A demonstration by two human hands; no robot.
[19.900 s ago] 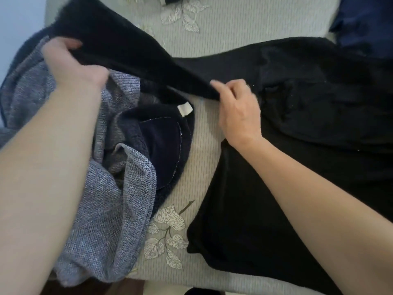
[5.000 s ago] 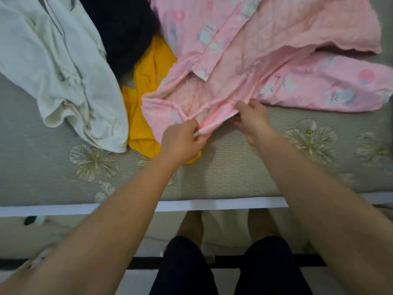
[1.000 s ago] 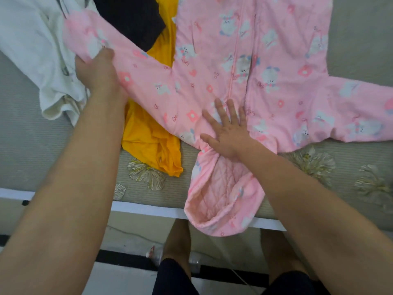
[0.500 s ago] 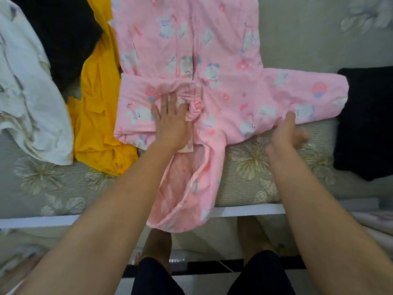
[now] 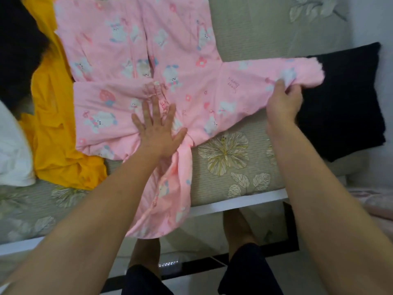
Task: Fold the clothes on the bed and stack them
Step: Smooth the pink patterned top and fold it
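We log pink bunny-print jacket (image 5: 131,50) lying flat on floral bed cover (image 5: 223,154), hood (image 5: 168,199) hanging over the bed edge, one sleeve folded across the body, yellow garment (image 5: 53,135) touching its left side. L hand (image 5: 158,126) lies flat w/ fingers spread, pressing the jacket near the collar. R hand (image 5: 284,101) pinches the other sleeve (image 5: 244,81) near the cuff, whose end overlaps a black garment (image 5: 340,99).

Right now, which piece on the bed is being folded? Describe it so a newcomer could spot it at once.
Start at the grey flower-patterned bed. In its middle, between a yellow garment on the left and a black garment on the right, lies the pink jacket. It alone is pink, printed with white bunnies.
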